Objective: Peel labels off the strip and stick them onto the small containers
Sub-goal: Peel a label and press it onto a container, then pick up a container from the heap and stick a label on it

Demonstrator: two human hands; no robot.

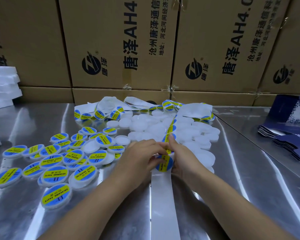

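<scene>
Near end of strip (161,205) past bottom edge.

**Two hands meet at centre**

Both bare forearms reach in from the lower edge and converge. The left hand (142,156) lies knuckles-up with its fingers curled, the fingertips pinching the label strip (170,129). The right hand (182,161) touches the left, thumb stretched forward along the same strip, its other fingers tucked beneath.

labels (56,174): "soldering paste"; boxes (121,42): perhaps "ah4.0"

Label strip (161,191) in right hand (179,160)
</scene>
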